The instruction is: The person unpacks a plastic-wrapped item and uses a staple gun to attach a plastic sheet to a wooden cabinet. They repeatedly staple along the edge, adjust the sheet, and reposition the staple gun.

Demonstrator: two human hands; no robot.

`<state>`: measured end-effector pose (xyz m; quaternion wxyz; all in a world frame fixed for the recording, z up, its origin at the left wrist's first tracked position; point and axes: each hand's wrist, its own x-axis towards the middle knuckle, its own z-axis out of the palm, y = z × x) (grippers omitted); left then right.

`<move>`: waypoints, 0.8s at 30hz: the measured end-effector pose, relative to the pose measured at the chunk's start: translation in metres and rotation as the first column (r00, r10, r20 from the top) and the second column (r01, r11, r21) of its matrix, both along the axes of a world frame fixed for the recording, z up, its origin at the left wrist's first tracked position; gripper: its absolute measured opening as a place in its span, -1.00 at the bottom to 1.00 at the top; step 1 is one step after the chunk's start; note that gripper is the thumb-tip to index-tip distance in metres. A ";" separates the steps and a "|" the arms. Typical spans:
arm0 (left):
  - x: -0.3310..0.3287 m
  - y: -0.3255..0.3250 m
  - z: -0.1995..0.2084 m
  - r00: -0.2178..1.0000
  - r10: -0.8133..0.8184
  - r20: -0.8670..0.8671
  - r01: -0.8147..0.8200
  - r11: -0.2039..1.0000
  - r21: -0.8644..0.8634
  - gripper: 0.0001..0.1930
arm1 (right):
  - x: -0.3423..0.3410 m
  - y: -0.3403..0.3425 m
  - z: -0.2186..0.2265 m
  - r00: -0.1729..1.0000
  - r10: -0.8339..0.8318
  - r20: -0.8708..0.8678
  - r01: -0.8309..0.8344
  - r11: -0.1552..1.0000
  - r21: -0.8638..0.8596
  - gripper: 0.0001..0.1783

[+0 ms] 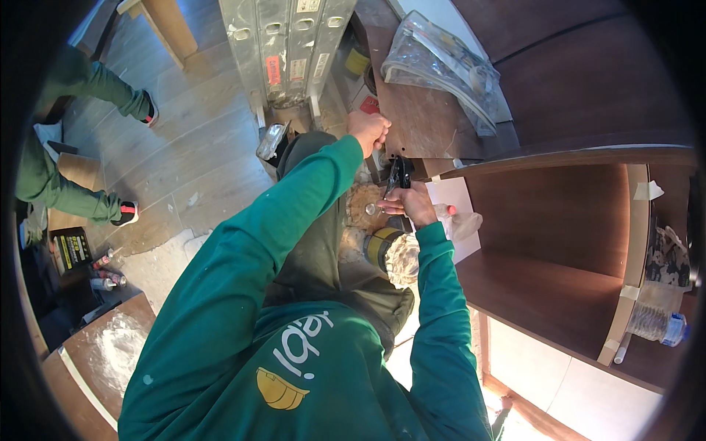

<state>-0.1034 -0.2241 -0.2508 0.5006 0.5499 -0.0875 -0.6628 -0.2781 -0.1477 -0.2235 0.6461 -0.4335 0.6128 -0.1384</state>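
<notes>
My left hand (368,132) is closed in a fist by the near left corner of a brown wooden panel (430,121). Whatever its fingers may hold is hidden. Two small dark holes show in the panel close to that corner. Just below it, my right hand (413,204) grips a black hand tool (401,174), its upper end at the panel's edge. The tool's exact kind is unclear. A yellow-and-black round container (381,248) with a rough pale top stands beneath my right wrist.
A clear plastic bag (441,70) lies on the panel. Brown cabinet shelves (548,275) fill the right, with a plastic bottle (673,328) lying there. A folded metal ladder (287,44) stands ahead. Another person's legs (62,191) and several cans (109,281) are at left.
</notes>
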 end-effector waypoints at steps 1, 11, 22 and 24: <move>-0.001 0.000 0.002 1.000 0.015 0.012 -0.015 1.000 0.004 -0.87 | 0.000 0.000 0.000 1.000 -0.014 0.018 0.014 1.000 0.017 -0.85; -0.001 0.000 -0.001 1.000 0.015 0.003 -0.015 1.000 -0.008 -0.88 | -0.004 -0.002 -0.007 0.994 -0.052 0.095 0.046 0.996 0.071 -0.71; -0.002 -0.001 -0.002 0.999 0.013 0.032 -0.013 1.000 -0.003 -0.87 | 0.010 -0.015 0.006 1.000 0.004 -0.024 -0.004 1.000 0.007 -0.74; -0.003 -0.001 -0.001 0.999 0.006 0.034 -0.006 1.000 -0.003 -0.87 | 0.004 -0.024 0.002 0.997 0.070 -0.036 -0.069 0.997 0.019 -0.71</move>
